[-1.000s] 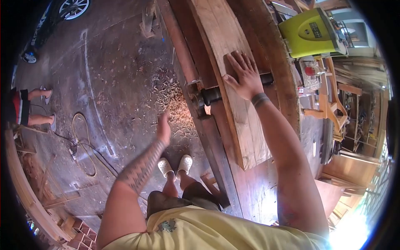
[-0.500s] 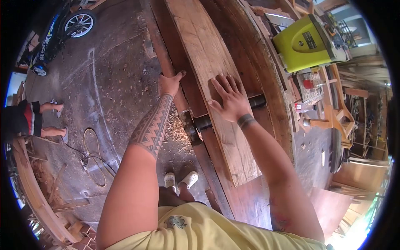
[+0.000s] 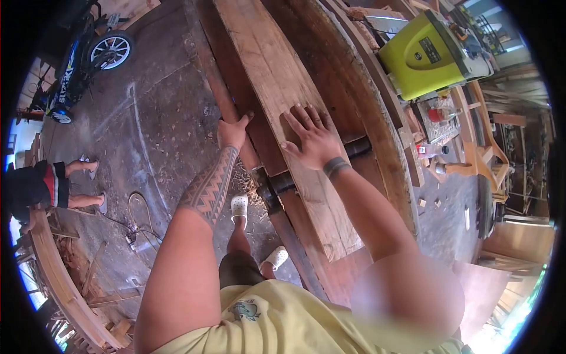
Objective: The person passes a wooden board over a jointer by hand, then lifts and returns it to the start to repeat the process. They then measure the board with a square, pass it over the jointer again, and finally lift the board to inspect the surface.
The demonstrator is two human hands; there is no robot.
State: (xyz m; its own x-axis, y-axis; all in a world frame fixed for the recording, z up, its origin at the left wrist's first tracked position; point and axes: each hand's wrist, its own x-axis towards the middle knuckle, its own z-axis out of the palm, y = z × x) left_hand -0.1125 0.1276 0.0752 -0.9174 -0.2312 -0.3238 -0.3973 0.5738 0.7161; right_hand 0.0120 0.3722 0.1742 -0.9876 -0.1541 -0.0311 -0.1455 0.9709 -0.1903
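Observation:
A long thick wooden plank (image 3: pixel 277 71) runs lengthwise over a wooden bench, crossing a dark roller (image 3: pixel 282 182) near its closer end. My right hand (image 3: pixel 313 138) lies flat on top of the plank, fingers spread. On the bench's left side, my left hand (image 3: pixel 232 133) grips the wooden rail (image 3: pixel 219 88). Its thumb rests over the top; the other fingers are mostly hidden behind the edge.
To the right stand a lime-green planer (image 3: pixel 418 56), bottles (image 3: pixel 433 150) and a wooden chair frame (image 3: pixel 480 159). On the left are a motorcycle (image 3: pixel 76 71), another person's legs (image 3: pixel 82 186) and a looped cord (image 3: pixel 140 212) on the floor. Shavings (image 3: pixel 244 183) lie beside the bench.
My one foot has stepped forward along the bench, and the view has shifted a little. Both hands keep their places, the right on the plank and the left on the rail.

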